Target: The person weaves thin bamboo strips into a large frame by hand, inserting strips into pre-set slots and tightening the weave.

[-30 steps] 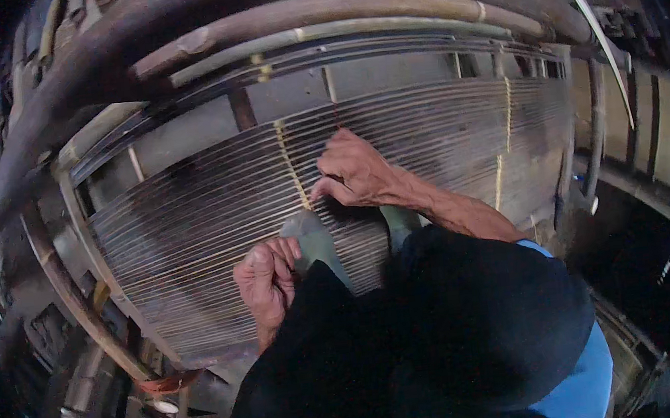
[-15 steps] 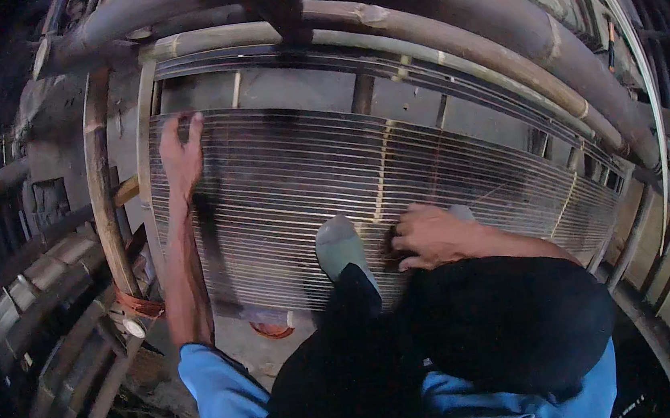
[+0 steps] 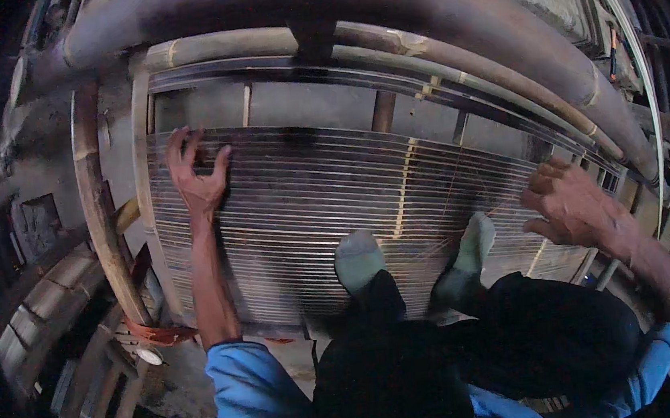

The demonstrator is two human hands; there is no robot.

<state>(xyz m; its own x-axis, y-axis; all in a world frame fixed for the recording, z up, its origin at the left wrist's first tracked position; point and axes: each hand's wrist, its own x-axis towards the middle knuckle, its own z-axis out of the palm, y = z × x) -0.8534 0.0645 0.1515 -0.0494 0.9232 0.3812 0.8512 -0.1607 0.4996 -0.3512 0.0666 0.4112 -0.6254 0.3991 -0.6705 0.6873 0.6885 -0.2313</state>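
Observation:
A broad panel of thin, closely spaced strips [image 3: 310, 199] spans a wooden frame, crossed by pale bindings [image 3: 406, 182]. My left hand [image 3: 198, 174] is over the panel's upper left corner, its fingers spread and bent near the top strip, with nothing visible in them. At the panel's right side my right hand [image 3: 572, 201] is raised with its fingers curled in. A faint thin line runs across the strips toward it, but I cannot make out what the fingers hold. My grey-socked feet [image 3: 359, 260] rest on the lower part of the panel.
Thick bamboo poles [image 3: 251, 3] cross the far side above the frame. An upright pole [image 3: 95, 192] stands at the left, with an orange tie [image 3: 157, 332] round its lower end. Split bamboo lies at the left, and a long pale strip [image 3: 645, 82] hangs at the right.
My right hand has moved from beside my feet out to the panel's right side. My left hand's fingers have spread further. The view has shifted slightly, and both feet now show.

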